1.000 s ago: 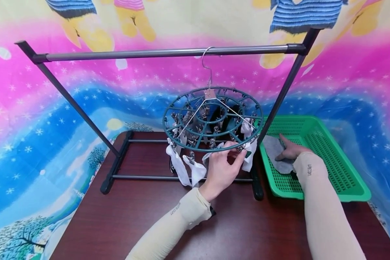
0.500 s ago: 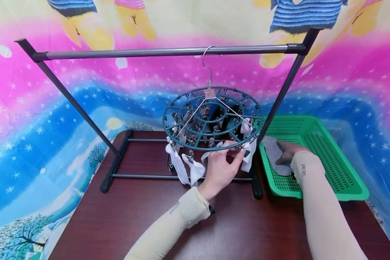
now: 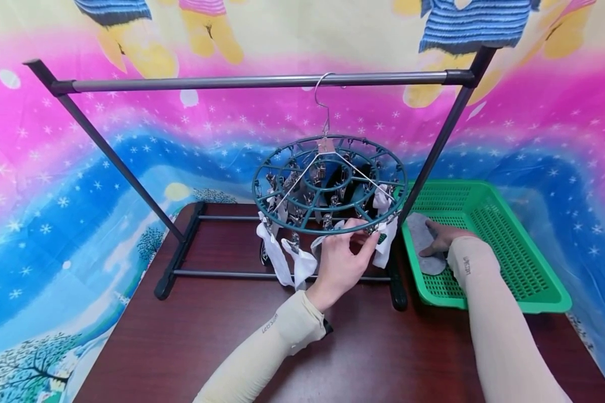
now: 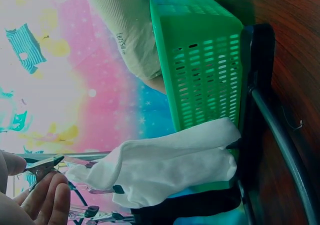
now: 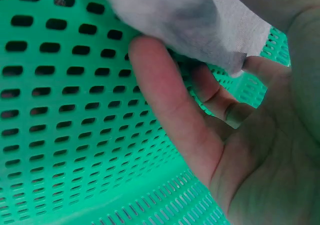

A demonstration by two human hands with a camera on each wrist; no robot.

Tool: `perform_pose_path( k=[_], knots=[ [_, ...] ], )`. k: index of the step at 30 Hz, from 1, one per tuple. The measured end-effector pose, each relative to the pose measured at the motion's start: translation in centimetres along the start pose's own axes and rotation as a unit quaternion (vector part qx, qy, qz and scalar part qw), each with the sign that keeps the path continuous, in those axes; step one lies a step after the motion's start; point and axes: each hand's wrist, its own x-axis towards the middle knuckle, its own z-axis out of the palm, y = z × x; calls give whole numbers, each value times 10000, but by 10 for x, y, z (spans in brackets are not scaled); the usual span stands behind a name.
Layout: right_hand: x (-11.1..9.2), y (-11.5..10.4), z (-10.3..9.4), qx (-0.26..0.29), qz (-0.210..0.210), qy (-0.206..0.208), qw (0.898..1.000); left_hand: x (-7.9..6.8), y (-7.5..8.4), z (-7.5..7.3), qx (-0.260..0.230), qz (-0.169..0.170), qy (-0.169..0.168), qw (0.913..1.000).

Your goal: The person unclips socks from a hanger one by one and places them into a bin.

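Note:
My left hand [image 3: 340, 263] is at the near right rim of a round green clip hanger [image 3: 310, 230]. In the left wrist view its thumb and fingers pinch a metal clip [image 4: 45, 167]. A white sock [image 4: 165, 165] hangs right beside those fingertips, with a black sock [image 4: 190, 205] behind it. My right hand [image 3: 448, 238] reaches into a green basket [image 3: 514, 252] and holds a grey sock [image 3: 419, 232] between thumb and fingers. Seen from the right wrist, the grey cloth [image 5: 165, 15] lies over the fingers, against the perforated basket.
A metal rack with a crossbar [image 3: 206, 84] carries the hanger by its hook [image 3: 321, 95]. More white socks [image 3: 277, 260] dangle from the hanger's near left. The rack's black feet [image 3: 398, 291] stand on a dark red table [image 3: 222, 336], the right one close to the basket.
My right hand has shifted slightly left in the basket, over the grey sock. My left hand stays at the hanger's clip.

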Motion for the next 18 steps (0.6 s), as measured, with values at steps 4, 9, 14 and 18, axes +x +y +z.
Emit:
perform_pose_path(
  k=[4,9,14,18],
  knots=[
    [0,-1,2,-175,111,11,9998,-1,0,0,160,6,-13,9999],
    [-2,-1,3,-100,160,-63,9998,-2,-1,-1,307,1,-57,9995],
    [-6,-3,3,33,183,-74,9998,-4,-1,-2,337,1,-116,9994],
    [-5,-2,3,17,169,-68,9998,-5,0,-4,323,6,-160,9994]
  ],
)
